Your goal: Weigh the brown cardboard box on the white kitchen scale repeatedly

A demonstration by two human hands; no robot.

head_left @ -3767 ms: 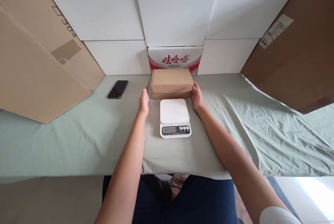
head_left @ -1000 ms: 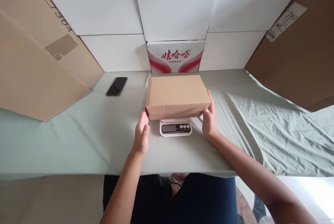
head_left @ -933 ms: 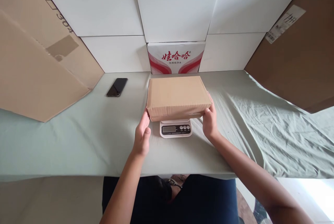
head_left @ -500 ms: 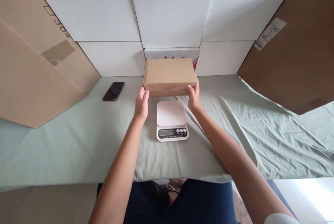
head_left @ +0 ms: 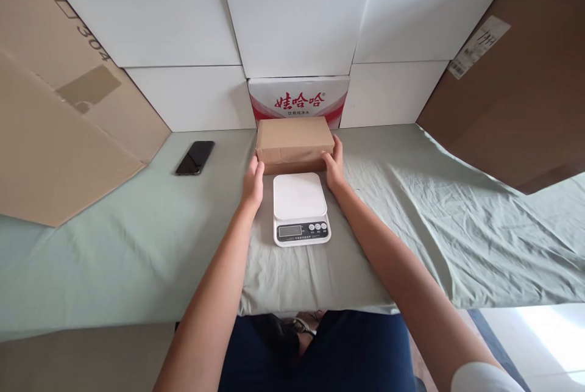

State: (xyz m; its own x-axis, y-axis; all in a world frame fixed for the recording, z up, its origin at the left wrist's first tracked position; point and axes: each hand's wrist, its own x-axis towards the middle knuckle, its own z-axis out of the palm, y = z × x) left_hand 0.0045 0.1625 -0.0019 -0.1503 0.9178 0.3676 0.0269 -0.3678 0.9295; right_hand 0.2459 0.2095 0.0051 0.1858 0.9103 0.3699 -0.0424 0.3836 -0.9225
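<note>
1. Brown carton point(head_left: 295, 137): nr middle of tabletop point(head_left: 137, 245) back edge, long side facing front edge; looks set down flat, underside not visible.
2. L hand point(head_left: 254, 185): at carton's L end, thumb toward front corner, fingers partly hidden along the side.
3. R hand point(head_left: 334, 166): at R end, thumb on front face, fingers round the side. Carton gripped betw. both hands.
4. White scale point(head_left: 300, 197): just in front of carton, betw. forearms; display + btns toward tabletop front edge. Plate bare. Contact w/ carton: can't tell.
5. Black phone point(head_left: 195, 158): flat, toward back L corner, well apart from L hand.
6. Red/white printed box point(head_left: 299, 97): upright at back edge, directly behind carton, lower part hidden.
7. Green cloth covers tabletop, wrinkled toward R edge.
</note>
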